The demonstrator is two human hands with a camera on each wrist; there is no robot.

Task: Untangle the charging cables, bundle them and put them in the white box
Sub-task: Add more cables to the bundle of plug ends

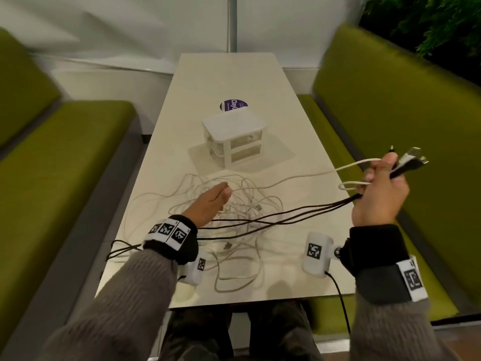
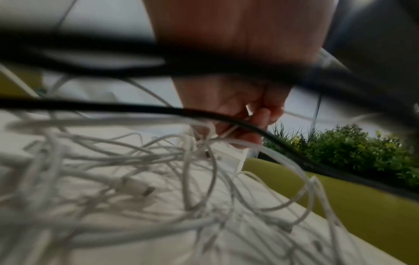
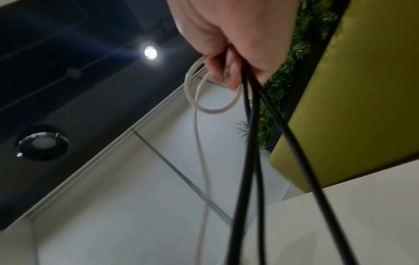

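- Cables everywhere: the white cables [image 1: 234,204] lie in a loose tangle across the near half of the table [image 1: 234,74], loops reaching toward its near edge and its left edge.
- Your right hand [image 1: 377,196] is up off the surface, out past the table's right edge, fist closed around a bunch of cable ends.
- From the top of that fist the plugs [image 1: 411,157] fan out, black and white ones together.
- Below the fist, the black cables [image 1: 299,212] run in a taut sweep back down to the tangle and on toward the near left corner.
- From the right wrist view, you hold the black strands [image 3: 251,125] and a small white loop [image 3: 213,107] in your curled fingers [image 3: 229,71].
- Your left hand [image 1: 213,201] is down in the middle of the tangle, fingers pinching a white strand; the left wrist view shows fingertips [image 2: 260,122] closed on it, though that picture is blurred.
- White box [image 1: 234,136] stands upright past the tangle, about mid-table, well apart from both hands; it is a small drawer unit, both drawers pushed in.
- Just behind the box, a round purple sticker [image 1: 231,104] lies flat on the surface.
- Green bench seats [image 1: 65,152] flank the table on both long sides.
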